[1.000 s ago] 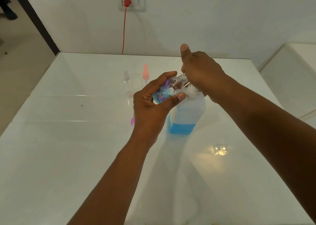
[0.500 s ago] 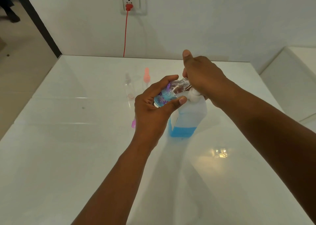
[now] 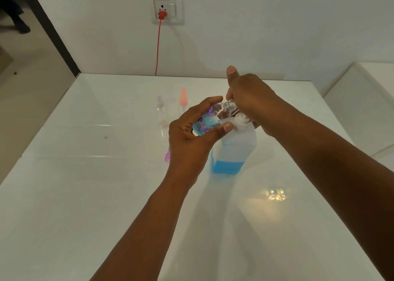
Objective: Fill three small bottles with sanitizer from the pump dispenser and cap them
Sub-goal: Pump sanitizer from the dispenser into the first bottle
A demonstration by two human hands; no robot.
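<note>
Flowered clear small bottle, gripped in left hand, fills; right hand presses white pump dispenser, its fingers hidden; two clear bottles wait.

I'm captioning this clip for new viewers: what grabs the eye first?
At table centre, the left hand grips a tilted flower-printed small bottle, its open neck at the pump dispenser, which the right hand covers. Blue sanitizer sits low in the dispenser. A red cable hangs from the wall socket behind.
</note>
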